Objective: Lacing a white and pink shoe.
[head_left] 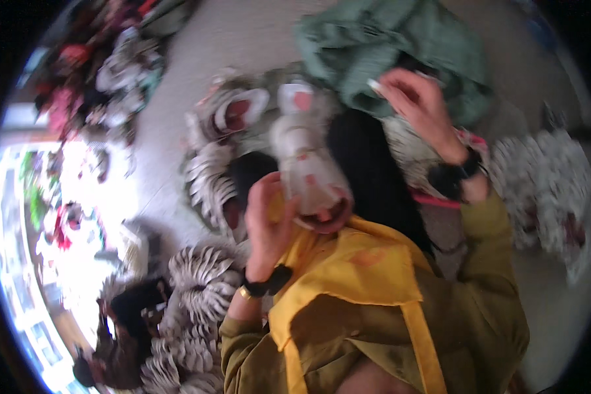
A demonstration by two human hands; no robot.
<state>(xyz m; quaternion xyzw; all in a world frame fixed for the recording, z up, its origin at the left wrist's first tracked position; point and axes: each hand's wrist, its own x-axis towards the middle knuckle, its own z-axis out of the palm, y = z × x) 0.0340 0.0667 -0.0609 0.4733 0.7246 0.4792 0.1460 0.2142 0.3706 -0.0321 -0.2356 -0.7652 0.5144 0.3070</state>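
Across my lap, on a yellow apron point(348, 262), lies a pale shoe-shaped piece point(314, 180), seemingly a shoe upper, with red patches and a red-lined opening toward me. My left hand point(269, 220) has its fingers curled at the left edge of this piece. Raised at the upper right, my right hand point(417, 98) pinches a small white piece point(375, 86) at its fingertips, too blurred to name. Beyond my lap sit a white piece with a red patch point(297, 98) and a white, red-lined shoe-shaped piece point(241, 113).
Green cloth point(387, 46) is heaped beyond my right hand. Stacks of pale layered pieces point(210, 174) line my left side. At right are a pink-rimmed basket point(437, 199) and a clear bag of pale pieces point(538, 190). Another person point(121, 341) is at lower left.
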